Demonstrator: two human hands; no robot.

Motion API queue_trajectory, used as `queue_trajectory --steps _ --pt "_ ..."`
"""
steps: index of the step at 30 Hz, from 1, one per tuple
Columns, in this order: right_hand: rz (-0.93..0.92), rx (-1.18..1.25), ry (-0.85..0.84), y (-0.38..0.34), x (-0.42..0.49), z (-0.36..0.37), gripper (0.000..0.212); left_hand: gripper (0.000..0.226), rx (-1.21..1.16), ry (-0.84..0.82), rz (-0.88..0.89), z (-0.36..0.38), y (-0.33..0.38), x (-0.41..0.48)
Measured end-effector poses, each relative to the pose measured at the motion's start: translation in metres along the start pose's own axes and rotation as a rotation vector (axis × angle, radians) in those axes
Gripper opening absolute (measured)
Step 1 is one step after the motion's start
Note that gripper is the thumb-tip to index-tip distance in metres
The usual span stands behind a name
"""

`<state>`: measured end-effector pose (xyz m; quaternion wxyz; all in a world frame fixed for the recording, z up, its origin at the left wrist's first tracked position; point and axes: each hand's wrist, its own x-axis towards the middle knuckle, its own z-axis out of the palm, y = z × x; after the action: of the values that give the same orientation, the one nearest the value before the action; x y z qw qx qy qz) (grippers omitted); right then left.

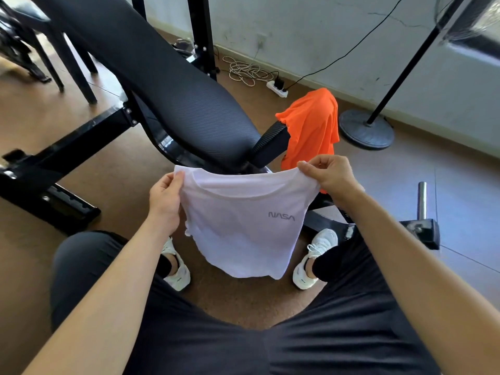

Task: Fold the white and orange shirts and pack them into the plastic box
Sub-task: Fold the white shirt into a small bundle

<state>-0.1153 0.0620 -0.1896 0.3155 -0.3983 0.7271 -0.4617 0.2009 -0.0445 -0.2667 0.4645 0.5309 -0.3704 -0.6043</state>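
A white shirt [240,228] with a small grey NASA print hangs in the air in front of my knees. My left hand [165,201] pinches its left shoulder and my right hand [328,174] pinches its right shoulder, with the neckline sagging between them. The hem hangs loose above the floor between my feet. An orange shirt [311,128] is draped over the end of the black weight bench [173,87], just beyond my right hand. No plastic box is in view.
The bench's black frame [48,163] spreads across the brown floor at left and a footpiece with a chrome peg [421,204] lies at right. A fan stand base [366,129], a power strip [277,89] with cables and a dark chair [54,50] stand further back.
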Motion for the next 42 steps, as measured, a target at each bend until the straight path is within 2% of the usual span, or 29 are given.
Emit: queue_trajectory --steps 4,7,15,19,24,28,31,34,37,39,40,42 --pt "0.072 0.133 0.106 -0.002 -0.008 0.01 0.028 0.019 0.055 0.031 0.045 0.005 0.003 -0.009" --pt "0.121 0.198 0.093 0.002 -0.012 0.019 0.022 0.016 0.077 0.031 0.096 0.015 0.008 -0.023" --pt "0.181 0.354 0.007 0.006 -0.041 0.069 0.014 0.011 0.142 -0.166 0.103 0.048 0.002 -0.065" --pt "0.142 0.289 -0.037 0.008 -0.058 0.09 0.015 0.006 0.225 -0.272 0.173 0.056 -0.011 -0.076" --pt "0.072 0.252 -0.081 0.006 -0.07 0.099 0.013 0.02 0.301 -0.356 0.271 0.06 -0.019 -0.086" --pt "0.104 0.28 -0.137 0.006 -0.074 0.096 0.024 0.026 0.378 -0.387 0.313 0.06 -0.02 -0.086" --pt "0.083 0.271 -0.196 0.008 -0.078 0.091 0.029 0.033 0.521 -0.403 0.456 0.058 -0.022 -0.085" --pt "0.007 0.222 -0.241 0.013 -0.077 0.085 0.026 0.02 0.568 -0.378 0.543 0.056 -0.022 -0.079" --pt "-0.235 -0.079 -0.172 0.019 -0.066 0.073 0.034 0.026 0.516 -0.465 0.485 0.055 -0.012 -0.078" --pt "-0.43 -0.281 -0.257 0.015 -0.057 0.067 0.049 0.023 0.451 -0.547 0.431 0.055 -0.003 -0.078" --pt "-0.49 -0.339 -0.315 0.012 -0.051 0.067 0.05 0.021 0.429 -0.558 0.418 0.055 -0.001 -0.076" --pt "-0.516 -0.363 -0.392 0.006 -0.04 0.068 0.038 0.022 0.419 -0.53 0.408 0.054 0.002 -0.071"
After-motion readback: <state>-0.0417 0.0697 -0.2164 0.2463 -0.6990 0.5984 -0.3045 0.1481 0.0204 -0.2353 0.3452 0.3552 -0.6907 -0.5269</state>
